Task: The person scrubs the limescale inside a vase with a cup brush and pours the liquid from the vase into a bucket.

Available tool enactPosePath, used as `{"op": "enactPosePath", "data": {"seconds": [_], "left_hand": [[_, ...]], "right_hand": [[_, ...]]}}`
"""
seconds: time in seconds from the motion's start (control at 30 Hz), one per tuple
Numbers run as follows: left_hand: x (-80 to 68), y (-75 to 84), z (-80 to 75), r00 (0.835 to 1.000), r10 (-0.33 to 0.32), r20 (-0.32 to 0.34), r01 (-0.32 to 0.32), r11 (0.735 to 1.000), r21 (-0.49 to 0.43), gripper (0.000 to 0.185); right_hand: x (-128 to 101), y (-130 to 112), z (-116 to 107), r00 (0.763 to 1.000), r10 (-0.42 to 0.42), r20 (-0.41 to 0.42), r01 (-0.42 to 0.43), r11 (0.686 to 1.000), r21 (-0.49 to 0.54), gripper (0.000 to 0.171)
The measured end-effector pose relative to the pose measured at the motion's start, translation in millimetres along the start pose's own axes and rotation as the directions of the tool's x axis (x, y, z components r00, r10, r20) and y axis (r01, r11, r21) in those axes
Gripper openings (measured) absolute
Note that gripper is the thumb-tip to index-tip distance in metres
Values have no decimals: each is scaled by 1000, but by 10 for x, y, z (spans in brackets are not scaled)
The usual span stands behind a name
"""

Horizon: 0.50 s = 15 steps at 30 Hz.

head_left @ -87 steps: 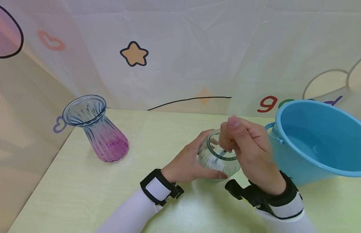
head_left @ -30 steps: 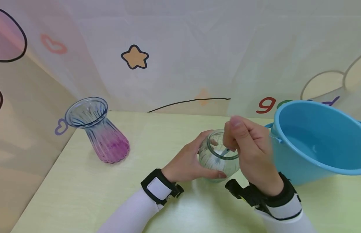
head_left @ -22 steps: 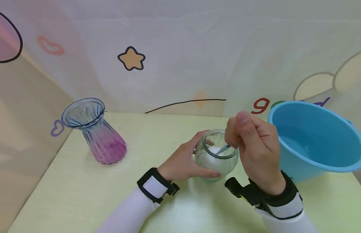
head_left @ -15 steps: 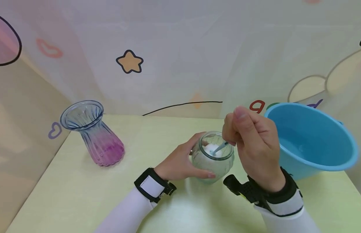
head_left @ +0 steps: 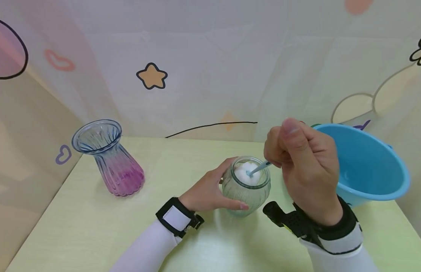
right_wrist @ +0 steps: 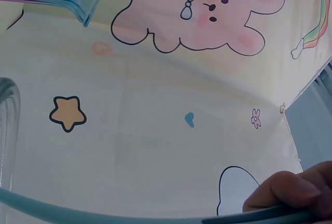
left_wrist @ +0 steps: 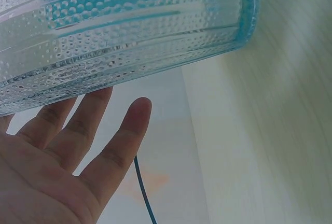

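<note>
Clear ribbed glass, round-bellied — that's the small jar (head_left: 245, 187) standing mid-counter, its mouth filled by a white fluffy sponge head (head_left: 245, 172). A thin pale-blue brush handle (head_left: 259, 169) slants up out of it into the right hand (head_left: 303, 166), whose fingers are curled tight around the handle, thumb on top. The left hand (head_left: 210, 190) wraps the jar's near-left side, thumb along the front and fingers round the back; from the left wrist view the dimpled glass (left_wrist: 119, 32) sits right against the fingertips (left_wrist: 137, 112). Both wrists wear black straps over white sleeves.

Out to the right, just behind the right hand, a light-blue plastic basin (head_left: 373, 166) sits on the counter. Well off to the left stands a fluted glass vase, blue fading to pink (head_left: 110, 160), upright near the counter's far-left corner.

The counter (head_left: 94, 226) itself is pale yellow-green wood grain. Behind it hangs a creased white cartoon-print cloth backdrop (head_left: 210, 68) with an orange star (head_left: 151, 76), hearts and curved black outlines; the right wrist view shows a pink rabbit (right_wrist: 202, 11) printed higher up.
</note>
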<state>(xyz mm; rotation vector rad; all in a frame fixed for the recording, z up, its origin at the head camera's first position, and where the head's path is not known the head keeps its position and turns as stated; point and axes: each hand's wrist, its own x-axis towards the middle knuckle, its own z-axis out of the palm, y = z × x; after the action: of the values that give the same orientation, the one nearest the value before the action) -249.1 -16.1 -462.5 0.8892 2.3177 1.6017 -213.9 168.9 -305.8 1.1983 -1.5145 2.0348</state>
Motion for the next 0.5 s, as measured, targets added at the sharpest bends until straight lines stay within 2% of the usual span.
{"op": "enactPosePath", "data": {"seconds": [0.27, 0.5], "left_hand": [[4, -10, 4, 1000, 2, 4, -2, 1000, -4, 99], [8, -21, 8, 1000, 0, 2, 0, 1000, -14, 96]], "right_hand": [[-21, -74, 4, 999, -42, -7, 42, 997, 71, 43], [-59, -126, -30, 989, -145, -20, 146, 971, 188, 42]]}}
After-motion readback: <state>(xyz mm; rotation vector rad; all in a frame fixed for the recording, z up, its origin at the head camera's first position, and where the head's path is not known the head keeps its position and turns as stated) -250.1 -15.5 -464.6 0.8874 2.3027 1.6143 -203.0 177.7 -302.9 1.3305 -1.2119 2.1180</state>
